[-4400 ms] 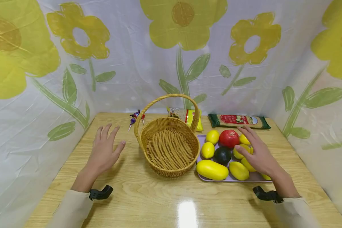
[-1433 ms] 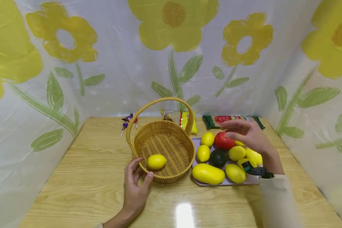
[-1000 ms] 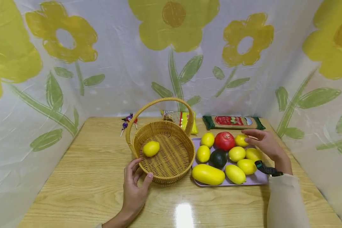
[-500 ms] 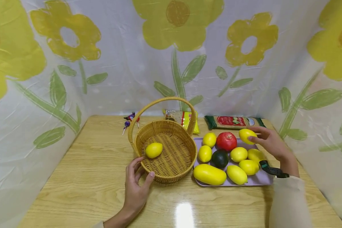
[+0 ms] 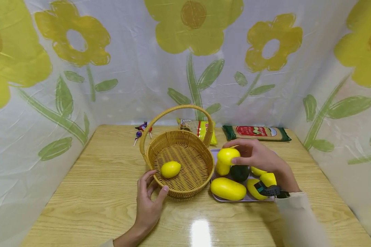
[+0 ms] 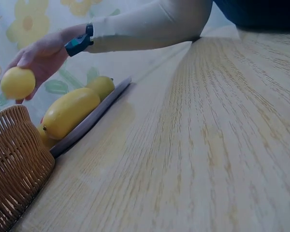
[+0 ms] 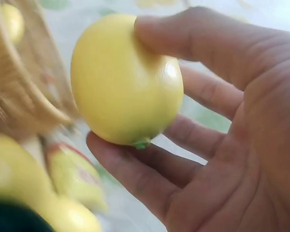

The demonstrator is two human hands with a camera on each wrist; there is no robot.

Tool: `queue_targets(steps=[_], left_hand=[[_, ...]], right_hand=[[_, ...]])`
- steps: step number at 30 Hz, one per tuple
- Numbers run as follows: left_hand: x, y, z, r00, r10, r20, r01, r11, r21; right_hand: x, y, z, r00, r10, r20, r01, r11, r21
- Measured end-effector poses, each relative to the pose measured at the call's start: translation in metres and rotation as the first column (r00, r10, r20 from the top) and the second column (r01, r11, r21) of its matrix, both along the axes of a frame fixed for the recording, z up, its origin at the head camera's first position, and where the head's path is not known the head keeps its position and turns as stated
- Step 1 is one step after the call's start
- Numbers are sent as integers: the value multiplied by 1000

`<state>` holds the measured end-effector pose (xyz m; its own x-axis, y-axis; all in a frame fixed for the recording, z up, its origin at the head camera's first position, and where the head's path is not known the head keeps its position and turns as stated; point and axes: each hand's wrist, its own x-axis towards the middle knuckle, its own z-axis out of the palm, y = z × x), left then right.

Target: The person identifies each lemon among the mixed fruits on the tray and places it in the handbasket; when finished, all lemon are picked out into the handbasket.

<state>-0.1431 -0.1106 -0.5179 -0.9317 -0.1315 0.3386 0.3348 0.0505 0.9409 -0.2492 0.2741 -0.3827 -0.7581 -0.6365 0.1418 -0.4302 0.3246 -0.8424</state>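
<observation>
My right hand (image 5: 259,156) pinches a lemon (image 5: 228,156) between thumb and fingers, above the left part of the lilac tray (image 5: 225,200). A green stem nub shows on this lemon (image 7: 125,82) in the right wrist view. To its left stands a round wicker basket (image 5: 185,195) with a tall handle, holding another lemon (image 5: 171,169). At the basket's near left side my left hand (image 5: 149,206) holds the rim with thumb and fingertips. On the tray lie a dark green avocado (image 5: 239,173), a long yellow papaya-like fruit (image 5: 228,189) and several lemons; the hand hides the red pomegranate.
Behind the basket lies a yellow and clear food packet (image 5: 200,128). A green and red noodle packet (image 5: 256,133) is at the back right. Lollipops (image 5: 138,134) lie at the back left. Flower-printed cloth (image 5: 136,85) encloses the wooden table (image 5: 105,195).
A first lemon got into the basket and has shifted about there. My left hand came to the rim. My right hand picked a lemon from the tray's back right and carried it left.
</observation>
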Motion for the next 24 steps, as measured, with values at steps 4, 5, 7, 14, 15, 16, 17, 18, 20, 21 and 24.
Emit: queue_targets(steps=[4, 5, 7, 14, 15, 16, 17, 18, 20, 21, 24], left_hand=[[0, 0, 0, 1000, 0, -2, 0, 1000, -3], [0, 0, 0, 1000, 0, -1, 0, 1000, -4], [0, 0, -1, 1000, 2, -1, -2, 1000, -8], [0, 0, -1, 1000, 0, 6, 0, 1000, -16], [0, 0, -1, 1000, -1, 7, 1, 1000, -16], [0, 0, -1, 1000, -1, 7, 1, 1000, -17], [0, 0, -1, 1000, 1, 7, -1, 1000, -18], [0, 0, -1, 1000, 3, 7, -3, 1000, -19], [-1, 0, -1, 1000, 5, 7, -5, 1000, -19], [-1, 0, -1, 1000, 6, 6, -6, 1000, -18], [-1, 0, 0, 1000, 9, -3, -9, 1000, -20]], right_hand=[[5, -41, -8, 997, 80, -18, -79, 995, 55], [8, -50, -10, 995, 88, -45, -84, 993, 79], [13, -66, -13, 990, 93, -110, -79, 989, 125], [29, -106, -25, 971, 140, -193, -105, 977, 184], [31, -109, -26, 971, 153, -186, -119, 976, 180], [32, -112, -26, 971, 164, -174, -133, 976, 173], [33, -113, -26, 971, 169, -171, -141, 976, 165], [34, -113, -26, 971, 173, -166, -148, 977, 153], [34, -111, -23, 972, 169, -161, -149, 981, 126], [34, -108, -21, 975, 160, -154, -144, 984, 108], [32, -92, -14, 985, 125, -118, -121, 992, 39]])
